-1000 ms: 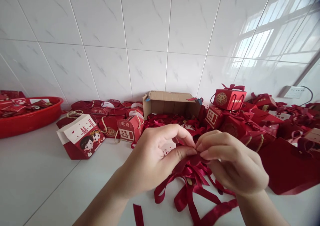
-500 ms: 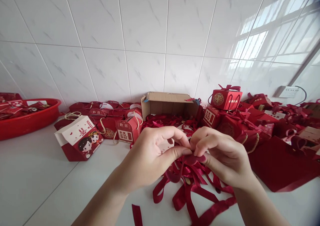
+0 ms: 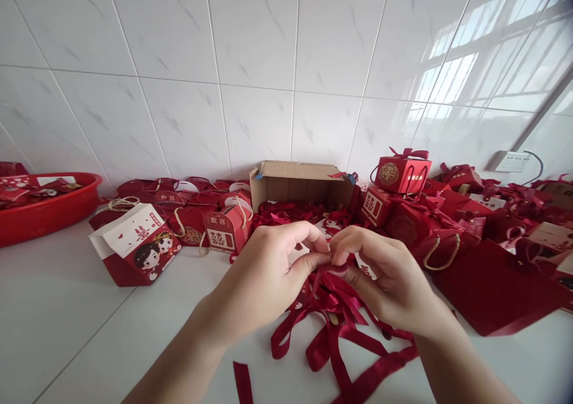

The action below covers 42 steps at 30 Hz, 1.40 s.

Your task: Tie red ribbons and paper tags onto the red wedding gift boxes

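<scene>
Both hands meet at the middle, above a heap of dark red ribbons on the white tabletop. My left hand pinches a folded piece of red ribbon between thumb and forefinger. Right beside it, my right hand grips the same ribbon in its fingertips. The tips of the fingers nearly touch, and the exact fold between them is partly hidden. Under and behind the hands lie printed red and white pieces, mostly covered.
A red and white gift box stands at left, near a red basin of packets. An open cardboard carton sits against the tiled wall. Several red boxes line the back; a large dark red box is at right. A ribbon strip lies in front.
Both hands have shifted slightly left in view, still pinching the ribbon. The fingers have closed further over it, so less of it shows. The whole view has moved a little.
</scene>
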{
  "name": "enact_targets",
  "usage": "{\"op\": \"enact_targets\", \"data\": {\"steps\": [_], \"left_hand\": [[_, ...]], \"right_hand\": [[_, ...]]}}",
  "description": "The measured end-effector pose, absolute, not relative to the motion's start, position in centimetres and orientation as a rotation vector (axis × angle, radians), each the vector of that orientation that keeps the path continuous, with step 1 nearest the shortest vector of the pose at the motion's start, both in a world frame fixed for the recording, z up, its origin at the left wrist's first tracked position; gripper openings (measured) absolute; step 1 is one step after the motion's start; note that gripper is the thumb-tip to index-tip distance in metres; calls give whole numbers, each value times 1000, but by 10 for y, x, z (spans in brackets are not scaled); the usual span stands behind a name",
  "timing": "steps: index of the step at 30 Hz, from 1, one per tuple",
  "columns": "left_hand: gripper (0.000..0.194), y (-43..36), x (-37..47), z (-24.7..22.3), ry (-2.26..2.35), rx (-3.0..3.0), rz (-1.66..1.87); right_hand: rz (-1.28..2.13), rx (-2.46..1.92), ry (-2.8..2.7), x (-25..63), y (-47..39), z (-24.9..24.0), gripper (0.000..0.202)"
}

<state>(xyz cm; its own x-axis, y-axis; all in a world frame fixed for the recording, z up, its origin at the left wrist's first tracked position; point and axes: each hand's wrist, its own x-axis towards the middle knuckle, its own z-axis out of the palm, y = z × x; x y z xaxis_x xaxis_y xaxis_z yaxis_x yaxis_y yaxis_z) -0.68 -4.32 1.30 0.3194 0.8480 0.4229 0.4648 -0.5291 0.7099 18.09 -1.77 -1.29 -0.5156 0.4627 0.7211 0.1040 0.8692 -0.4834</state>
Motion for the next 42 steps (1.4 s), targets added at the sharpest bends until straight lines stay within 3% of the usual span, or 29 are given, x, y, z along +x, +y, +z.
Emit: {"op": "enact_targets", "data": {"steps": [6, 10, 14, 18, 21, 29, 34, 39, 42], "left_hand": [[12, -39, -21, 16, 1233, 2297, 1061], [27, -30, -53, 19, 1635, 2331, 952], [42, -7, -72, 8, 1795, 2243, 529], [23, 20, -68, -7, 1617, 2218, 415], [34, 30, -65, -7, 1520, 2145, 613], [71, 9, -37, 5, 968, 1760, 1586], [49, -10, -1, -1, 805, 1644, 1874], [19, -19, 10, -8, 843, 1651, 1892], [16, -20, 8, -8, 902, 1723, 1906]], "right_hand": [[491, -421, -2112, 182, -12, -11, 21], [555, -368, -2021, 191, -8, -9, 19], [647, -280, -1976, 200, -9, -6, 19], [707, -208, -1958, 203, -9, -4, 17], [662, -190, -1916, 204, -5, -5, 14], [513, -404, -1660, 182, 18, -20, 7], [384, -441, -1509, 161, 11, -30, 5], [145, -414, -1522, 161, 0, -29, 8], [125, -398, -1550, 163, 0, -27, 9]]}}
